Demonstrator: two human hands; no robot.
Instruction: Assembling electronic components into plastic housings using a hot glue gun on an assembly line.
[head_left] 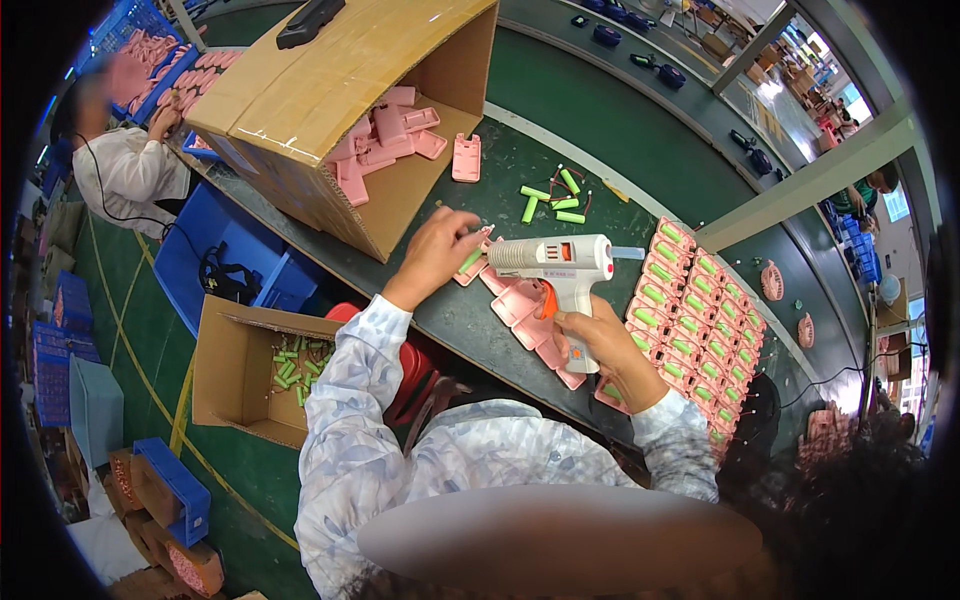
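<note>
My right hand (608, 348) is wrapped round the grip of a white hot glue gun (550, 257) with an orange trigger. A clear glue stick (628, 253) juts from its back end, and the nozzle end faces my left hand. My left hand (440, 256) has its fingers closed at a green battery cell (470, 261) lying in a pink plastic shell; the fingertips partly hide the contact. Beside it, a row of pink shells (517, 302) runs along the near table edge, passing under the gun. To the right lie several rows of pink shells with green cells (688, 325).
A cardboard box (330, 110) on its side holds loose pink shells (385, 135). One shell (466, 158) lies outside it. Loose green cells with wires (555, 195) are on the table (520, 385). Lower left, an open carton (235, 375) holds more cells. A co-worker (125, 165) works far left.
</note>
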